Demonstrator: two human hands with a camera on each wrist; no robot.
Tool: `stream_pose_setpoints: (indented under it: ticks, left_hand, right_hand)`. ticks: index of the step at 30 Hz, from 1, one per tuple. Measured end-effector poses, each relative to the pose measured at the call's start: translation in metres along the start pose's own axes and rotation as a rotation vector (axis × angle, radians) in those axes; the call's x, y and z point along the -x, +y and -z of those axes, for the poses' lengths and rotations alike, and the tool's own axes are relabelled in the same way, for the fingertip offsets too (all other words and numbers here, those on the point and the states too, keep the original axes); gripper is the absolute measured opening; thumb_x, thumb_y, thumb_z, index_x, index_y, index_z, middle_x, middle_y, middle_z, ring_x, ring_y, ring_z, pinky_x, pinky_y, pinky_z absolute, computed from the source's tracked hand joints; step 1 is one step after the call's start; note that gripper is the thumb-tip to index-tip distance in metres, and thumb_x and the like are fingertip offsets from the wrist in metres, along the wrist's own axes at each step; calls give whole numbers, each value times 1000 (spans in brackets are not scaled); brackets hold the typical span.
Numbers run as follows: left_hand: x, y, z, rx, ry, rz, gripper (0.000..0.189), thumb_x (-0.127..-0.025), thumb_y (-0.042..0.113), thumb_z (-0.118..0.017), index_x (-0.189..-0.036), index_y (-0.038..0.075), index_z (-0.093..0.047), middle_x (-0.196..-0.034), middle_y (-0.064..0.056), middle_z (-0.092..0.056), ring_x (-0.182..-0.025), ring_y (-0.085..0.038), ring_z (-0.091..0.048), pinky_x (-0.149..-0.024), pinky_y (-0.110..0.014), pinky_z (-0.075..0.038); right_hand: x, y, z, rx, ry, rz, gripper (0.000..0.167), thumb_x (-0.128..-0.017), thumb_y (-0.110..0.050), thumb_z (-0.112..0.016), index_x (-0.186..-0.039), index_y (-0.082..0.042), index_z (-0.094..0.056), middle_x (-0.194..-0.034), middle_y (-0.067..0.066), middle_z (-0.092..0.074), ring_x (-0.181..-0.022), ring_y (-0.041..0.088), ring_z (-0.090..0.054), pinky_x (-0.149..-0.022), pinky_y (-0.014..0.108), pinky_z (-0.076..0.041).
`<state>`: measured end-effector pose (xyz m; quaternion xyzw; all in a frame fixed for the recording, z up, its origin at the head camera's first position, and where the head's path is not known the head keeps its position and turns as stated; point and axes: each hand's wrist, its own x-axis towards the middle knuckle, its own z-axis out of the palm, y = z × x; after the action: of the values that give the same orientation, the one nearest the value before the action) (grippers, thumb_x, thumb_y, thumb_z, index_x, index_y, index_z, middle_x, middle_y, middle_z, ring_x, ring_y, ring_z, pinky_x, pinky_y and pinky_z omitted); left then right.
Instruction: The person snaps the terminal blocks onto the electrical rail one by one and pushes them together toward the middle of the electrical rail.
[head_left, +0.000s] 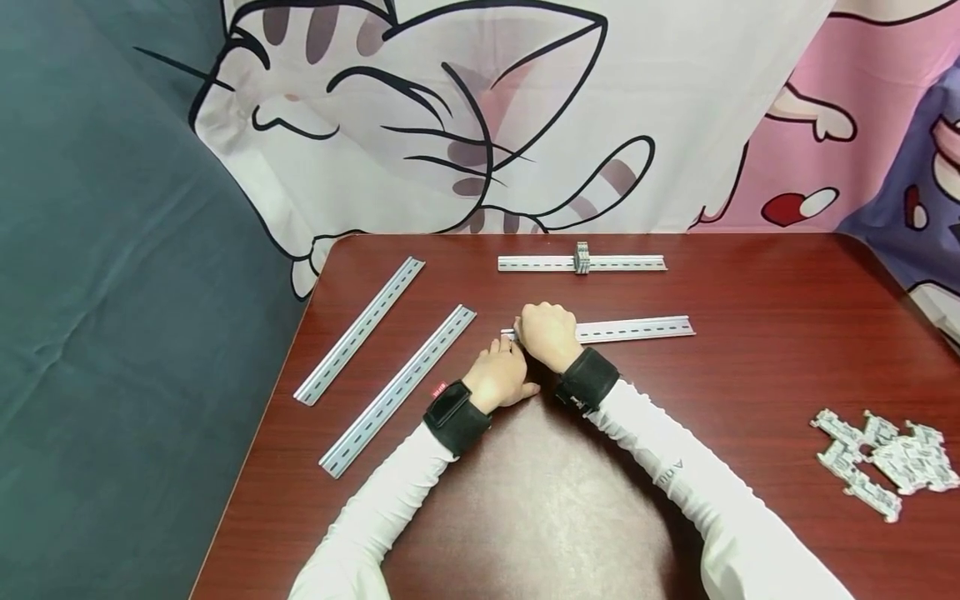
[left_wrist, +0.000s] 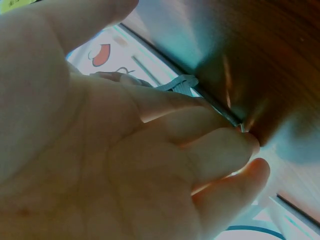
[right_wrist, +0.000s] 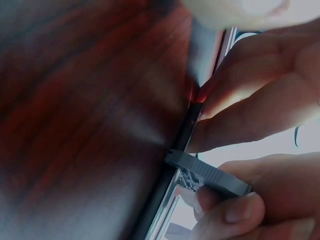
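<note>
In the head view, my right hand [head_left: 549, 335] is over the left part of a slotted metal DIN rail [head_left: 637, 330] on the table. Its curled fingers pinch a thin grey terminal block [right_wrist: 207, 172], which sits against the rail in the right wrist view; whether it is seated cannot be told. My left hand [head_left: 497, 377] reaches the rail's left end with fingers nearly straight. In the left wrist view, its fingertips [left_wrist: 245, 142] touch that end, and the grey block shows beyond the index finger. From above, my right hand hides the block.
At the back, another rail [head_left: 525, 263] carries a small stack of blocks [head_left: 582, 258]. Two more rails, one farther left [head_left: 360, 332] and one nearer [head_left: 397, 392], lie slanted. A pile of pale grey blocks [head_left: 903, 458] lies on the right. A printed curtain [head_left: 675, 108] hangs behind the table.
</note>
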<state>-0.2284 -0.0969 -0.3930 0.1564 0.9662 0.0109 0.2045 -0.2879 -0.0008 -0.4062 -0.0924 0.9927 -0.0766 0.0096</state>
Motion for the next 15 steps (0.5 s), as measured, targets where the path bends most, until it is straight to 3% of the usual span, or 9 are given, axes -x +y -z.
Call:
stream_pose_setpoints:
  ticks: [5,15]
  left_hand:
    - [1,2,-1,-2,9,16,83,-93,48,-57,-146,-9,-28,-153,-24,-29,-142,-33,-32,-112,-42,-33]
    - [2,6,-2,0,28,9,83,-92,46,-59,-147,-8,-28,-154,-24,-29,-143,-35,-31,-112,-43,-33]
  right_hand:
    - [-2,0,-1,3,-8,18,32,-95,-29,-52,-93,-4,-72,-92,17,-72,-80,36,-69,-62,49,-55]
    - [-5,-4,0,-29,-49,-33,25,-92,-23,-55,-97,-5,-72,-98,18,-72,-85,37,-69,-68,50,-56]
